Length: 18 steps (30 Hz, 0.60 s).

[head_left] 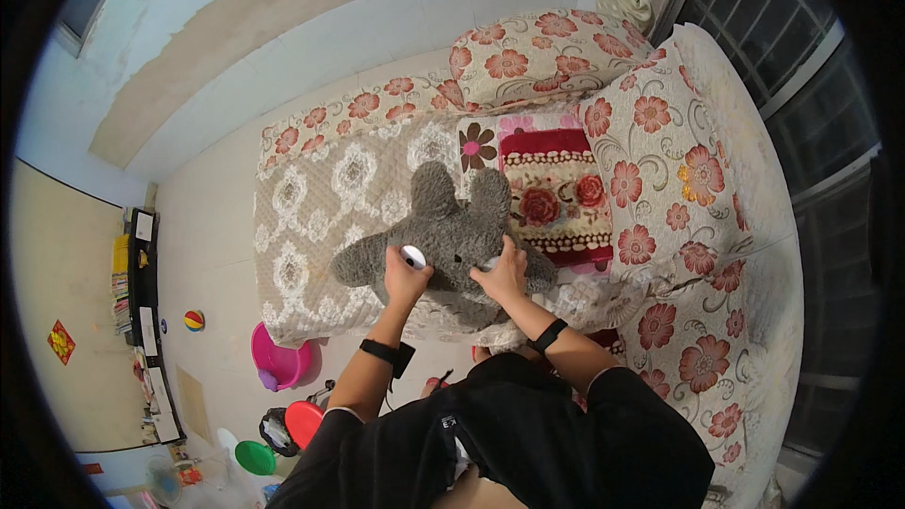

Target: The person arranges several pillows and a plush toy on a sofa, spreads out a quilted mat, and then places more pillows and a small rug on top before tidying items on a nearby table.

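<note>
A large grey fluffy plush toy (434, 238), with two upright ears, lies over the front part of the sofa seat. My left hand (405, 280) grips its plush beside a white round eye patch (412, 255), thumb and fingers apart on the fur. On the other side of the small dark nose, my right hand (505, 273) holds the toy by a second white patch, which its fingers partly cover. Both palms and the toy's underside are hidden from view.
A beige quilted cover (320, 198) and a red rose-patterned mat (551, 196) lie under and around the toy. Floral cushions (650, 217) line the right and back. On the floor at left stand a pink basin (273, 351), a red stool-like round (304, 422) and a ball (194, 320).
</note>
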Available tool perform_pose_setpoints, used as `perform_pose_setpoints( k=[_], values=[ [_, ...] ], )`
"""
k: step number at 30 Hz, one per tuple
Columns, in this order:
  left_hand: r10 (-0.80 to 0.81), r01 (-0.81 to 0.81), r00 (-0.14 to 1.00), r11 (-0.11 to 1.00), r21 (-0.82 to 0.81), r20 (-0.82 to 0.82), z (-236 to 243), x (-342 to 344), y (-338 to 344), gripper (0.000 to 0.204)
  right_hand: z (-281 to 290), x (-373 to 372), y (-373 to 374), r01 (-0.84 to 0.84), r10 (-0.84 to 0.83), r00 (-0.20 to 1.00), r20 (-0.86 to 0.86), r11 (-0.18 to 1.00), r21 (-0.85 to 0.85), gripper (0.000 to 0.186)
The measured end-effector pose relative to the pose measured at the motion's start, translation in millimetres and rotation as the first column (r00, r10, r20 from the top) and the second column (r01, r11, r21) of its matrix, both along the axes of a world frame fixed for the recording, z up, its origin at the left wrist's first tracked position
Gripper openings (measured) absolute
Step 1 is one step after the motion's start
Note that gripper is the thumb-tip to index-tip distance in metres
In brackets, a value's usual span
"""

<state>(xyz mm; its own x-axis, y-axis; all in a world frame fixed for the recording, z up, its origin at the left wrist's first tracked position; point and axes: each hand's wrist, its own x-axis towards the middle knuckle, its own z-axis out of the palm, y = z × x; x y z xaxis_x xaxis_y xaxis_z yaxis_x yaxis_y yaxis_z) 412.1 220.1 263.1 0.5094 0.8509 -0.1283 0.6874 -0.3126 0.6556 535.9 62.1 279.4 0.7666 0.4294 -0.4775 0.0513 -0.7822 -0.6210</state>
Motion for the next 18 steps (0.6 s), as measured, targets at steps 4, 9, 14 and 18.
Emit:
perform_pose_setpoints(
  k=[4, 9, 14, 18],
  values=[
    [0.014, -0.013, 0.997, 1.000, 0.023, -0.070, 38.2, 57.5, -4.1, 0.060, -5.3, 34.5, -8.3, -0.052, 0.044, 0.994, 0.098, 0.995, 0.082, 0.081],
    [-0.253, 0.224, 0.875, 0.967, 0.118, 0.412, 78.8, 110.3, 7.9, 0.077, -4.0, 110.2, -2.6, 0.024, -0.310, 0.870, 0.383, 0.803, 0.595, 0.056],
    [-0.355, 0.407, 0.778, 0.913, 0.014, 0.518, 112.6, 102.8, -2.7, 0.080, 49.3, 195.7, 29.4, 0.242, -0.409, 0.910, 0.075, 0.668, 0.704, 0.057],
    [-0.219, 0.331, 0.844, 0.931, -0.155, 0.489, 76.4, 57.7, -6.1, 0.077, 20.1, 317.1, 25.0, 0.169, -0.547, 0.760, 0.350, 0.687, 0.706, 0.060]
  ],
)
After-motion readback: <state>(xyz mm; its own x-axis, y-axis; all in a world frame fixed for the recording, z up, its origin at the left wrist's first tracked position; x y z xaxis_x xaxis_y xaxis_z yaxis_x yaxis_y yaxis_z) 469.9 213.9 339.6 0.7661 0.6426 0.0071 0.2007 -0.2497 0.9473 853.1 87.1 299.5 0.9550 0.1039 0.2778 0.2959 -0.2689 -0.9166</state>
